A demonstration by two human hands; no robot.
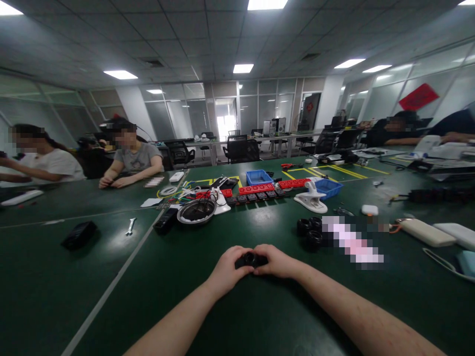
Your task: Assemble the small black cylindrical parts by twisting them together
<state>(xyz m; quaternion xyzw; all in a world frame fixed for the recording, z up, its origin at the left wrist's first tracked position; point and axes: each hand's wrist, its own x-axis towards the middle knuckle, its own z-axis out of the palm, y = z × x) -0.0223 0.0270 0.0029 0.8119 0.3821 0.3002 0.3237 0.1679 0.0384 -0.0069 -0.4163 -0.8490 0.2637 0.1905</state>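
Observation:
A small black object with a round, lens-like opening is held between my two hands, low over the green table. My left hand grips its left side, the fingers on top and the thumb along the near side. On its right side my right hand holds it in the same way, with the thumbs almost meeting in front. The fingers cover much of the object, so its exact kind cannot be made out. To the right of my hands sits a cluster of black rounded pieces.
Beyond my hands lie a metal bowl, red socket strips, blue bins and a white clip stand. A wrench and a black box lie left; a cream power bank lies right. Other people sit around the table.

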